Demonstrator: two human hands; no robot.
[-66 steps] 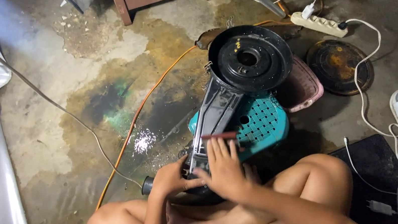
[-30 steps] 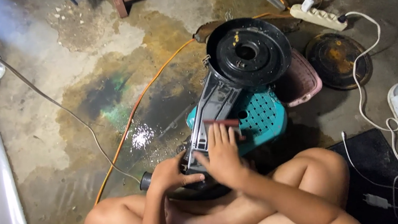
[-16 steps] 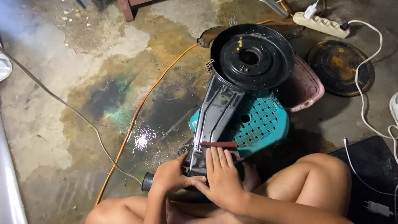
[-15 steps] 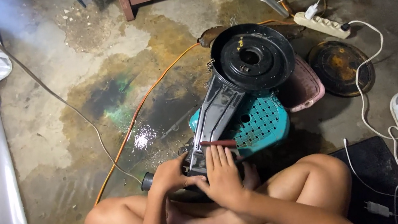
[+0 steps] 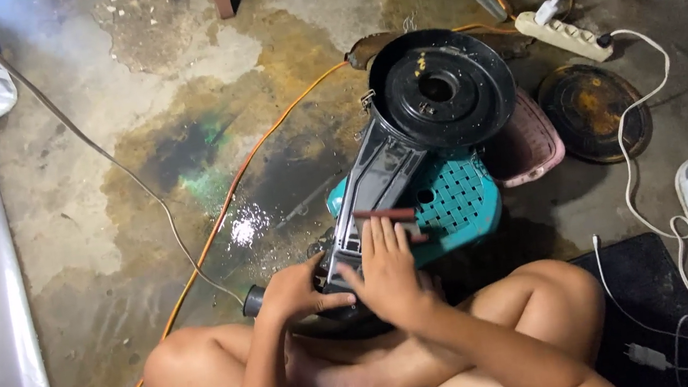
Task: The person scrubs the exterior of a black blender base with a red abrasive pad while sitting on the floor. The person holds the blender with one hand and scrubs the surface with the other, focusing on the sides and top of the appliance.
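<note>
Gripping the lower end of the black appliance body (image 5: 377, 181) with my left hand (image 5: 290, 289), fingers clamped round it. My right hand (image 5: 389, 271) is lying flat, fingers together, on top. It's leaning across the teal stool (image 5: 458, 197) on the floor.

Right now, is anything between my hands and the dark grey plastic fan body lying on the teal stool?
Nothing visible is. The left hand grips the dark grey plastic fan body at its near end, and the right hand rests flat on it.
</note>
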